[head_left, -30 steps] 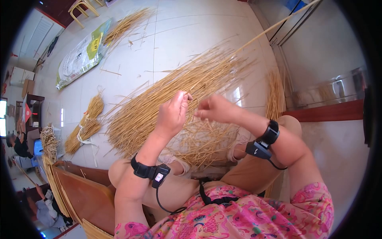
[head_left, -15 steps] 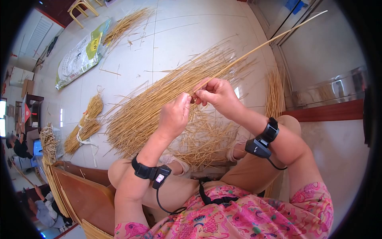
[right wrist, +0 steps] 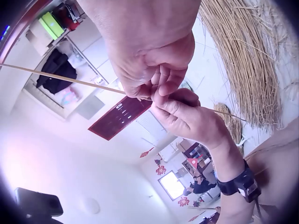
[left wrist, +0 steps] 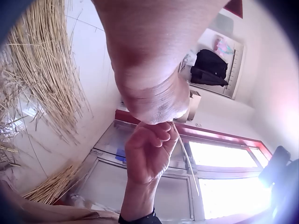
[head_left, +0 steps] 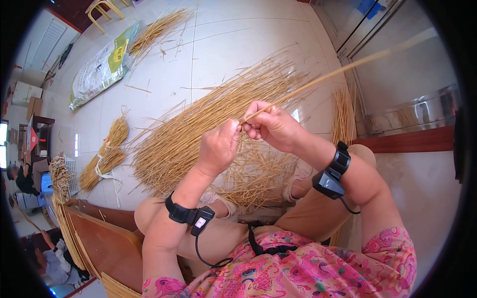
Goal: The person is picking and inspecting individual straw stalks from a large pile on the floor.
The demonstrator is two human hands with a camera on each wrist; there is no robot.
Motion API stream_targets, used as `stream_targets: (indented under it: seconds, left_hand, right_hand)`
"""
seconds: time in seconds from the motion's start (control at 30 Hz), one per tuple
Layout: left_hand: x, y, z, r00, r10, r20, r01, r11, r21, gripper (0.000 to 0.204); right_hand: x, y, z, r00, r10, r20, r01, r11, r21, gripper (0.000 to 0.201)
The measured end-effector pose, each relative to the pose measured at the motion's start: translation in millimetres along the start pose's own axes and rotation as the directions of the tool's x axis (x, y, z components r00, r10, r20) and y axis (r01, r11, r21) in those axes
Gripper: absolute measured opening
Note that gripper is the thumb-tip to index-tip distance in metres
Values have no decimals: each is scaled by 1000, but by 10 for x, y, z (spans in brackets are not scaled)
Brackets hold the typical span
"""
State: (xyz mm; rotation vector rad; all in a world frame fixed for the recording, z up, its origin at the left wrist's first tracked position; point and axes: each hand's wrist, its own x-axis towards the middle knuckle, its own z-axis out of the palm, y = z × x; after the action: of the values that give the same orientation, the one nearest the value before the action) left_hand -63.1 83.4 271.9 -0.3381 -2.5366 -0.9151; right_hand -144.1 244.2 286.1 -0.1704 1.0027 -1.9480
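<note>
A long straw stalk [head_left: 338, 72] runs from between the two hands toward the upper right in the head view. My left hand [head_left: 218, 146] pinches it near its lower end, thumb and fingers closed together. Right beside those fingertips, my right hand [head_left: 276, 126] grips the same stalk with curled fingers. In the right wrist view the long part of the stalk [right wrist: 70, 79] reaches to the left edge, and the fingers of both hands meet around it. The small spot between the fingertips is largely hidden.
Beneath the hands, a wide spread of straw [head_left: 198, 134] covers the tiles, with loose broken straw [head_left: 258, 174] nearer the feet. To the left lie a tied bundle [head_left: 107, 154] and a printed sack [head_left: 104, 69]. A wooden panel [head_left: 107, 243] stands at lower left.
My right hand, earlier a little apart from the left, has come in and taken hold of the stalk beside the left fingertips. The stalk's far end has swung to the right and down.
</note>
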Motion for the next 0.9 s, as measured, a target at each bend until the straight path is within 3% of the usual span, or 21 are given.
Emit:
stream_targets:
  seconds: [0.1,0.2,0.27,0.33,0.37,0.47,0.7,0.9]
  left_hand:
    - [30,53,-41,992,92,-86,-92,996,9,8]
    - [72,134,-100,989,108,-101,-108,994,6,5]
    - [70,61,-76,999,18,-39,-14,995,97,7]
    - [46,-35,-49,998,-59,-13,60,985,160,7]
    - [36,-76,-31,996,-84,-13,85,982,170,7]
    - [-3,-132,-7,992,-127,19,121,976,182,6]
    - [-29,-98,74,983,-161,83,155,985,75,6]
    - [10,-112,71,995,-76,61,69,992,107,6]
  right_hand:
    - [19,91,-59,994,63,-87,-66,997,-37,11]
    - [19,193,-96,963,175,-204,-249,869,-428,16]
    - [3,172,-117,979,161,-126,-200,635,-746,23]
    - [-14,88,-26,982,151,-111,-157,335,-929,25]
    - [4,180,-110,996,61,-70,-91,526,-846,25]
    - [38,85,-46,990,-113,-82,38,782,-622,22]
    - [94,111,-81,975,-146,-167,28,828,-559,16]
    - [114,143,-145,977,-167,-136,81,869,-488,16]
